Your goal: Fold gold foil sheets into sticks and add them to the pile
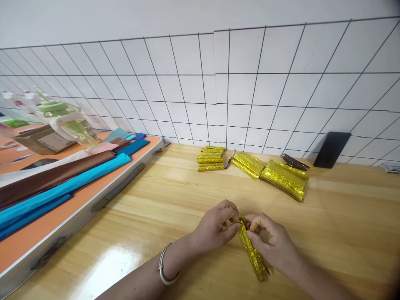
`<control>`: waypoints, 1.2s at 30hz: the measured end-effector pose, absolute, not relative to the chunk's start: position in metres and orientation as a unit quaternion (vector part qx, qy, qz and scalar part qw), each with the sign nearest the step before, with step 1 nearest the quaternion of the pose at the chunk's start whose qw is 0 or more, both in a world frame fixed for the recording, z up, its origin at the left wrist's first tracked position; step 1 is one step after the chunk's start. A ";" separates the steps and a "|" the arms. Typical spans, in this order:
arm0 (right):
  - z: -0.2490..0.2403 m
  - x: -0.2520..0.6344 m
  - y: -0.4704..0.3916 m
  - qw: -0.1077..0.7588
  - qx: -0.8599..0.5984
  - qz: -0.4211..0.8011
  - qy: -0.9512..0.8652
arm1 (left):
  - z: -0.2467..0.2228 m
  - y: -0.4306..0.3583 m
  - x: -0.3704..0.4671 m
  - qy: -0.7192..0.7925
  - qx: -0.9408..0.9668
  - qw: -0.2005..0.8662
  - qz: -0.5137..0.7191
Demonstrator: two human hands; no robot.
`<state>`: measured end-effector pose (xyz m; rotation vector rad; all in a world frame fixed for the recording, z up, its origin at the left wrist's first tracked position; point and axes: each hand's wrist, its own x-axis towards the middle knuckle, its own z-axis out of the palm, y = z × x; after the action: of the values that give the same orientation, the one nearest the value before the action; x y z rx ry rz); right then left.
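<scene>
A narrow strip of shiny gold foil point(252, 252) slants over the wooden table, folded or rolled, with a thin dark point sticking out near its lower end. My left hand point(220, 225), a silver bangle on its wrist, pinches the upper end of the strip between thumb and fingers. Close beside it, my right hand point(270, 239) grips the same end from the right, its fingers curled. Beyond the hands lie several thin gold rolls point(211, 159), a pen point(230, 159), a gold foil sheet point(249, 164) and a thicker stack of gold foil point(286, 180).
A black hair clip point(295, 162) and a dark phone point(331, 150) are by the tiled wall. At the left, an orange-topped surface point(90, 193) holds blue and brown rolled sheets point(65, 187), a cardboard box point(46, 139) and a green-lidded bottle point(70, 121).
</scene>
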<state>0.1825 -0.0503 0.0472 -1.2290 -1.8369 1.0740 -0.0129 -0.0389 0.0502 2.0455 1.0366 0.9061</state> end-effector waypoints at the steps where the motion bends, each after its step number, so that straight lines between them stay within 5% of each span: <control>1: 0.047 0.183 -0.050 0.333 -0.472 0.410 -0.706 | 0.050 -0.039 -0.013 0.396 0.782 0.333 0.347; 36: 0.040 0.180 -0.049 0.326 -0.475 0.463 -0.673 | 0.044 -0.040 -0.011 0.408 0.782 0.335 0.332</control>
<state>0.1796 -0.0489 0.0397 -1.2437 -1.7643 1.2142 -0.0106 -0.0398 0.0438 2.0399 1.0655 0.8661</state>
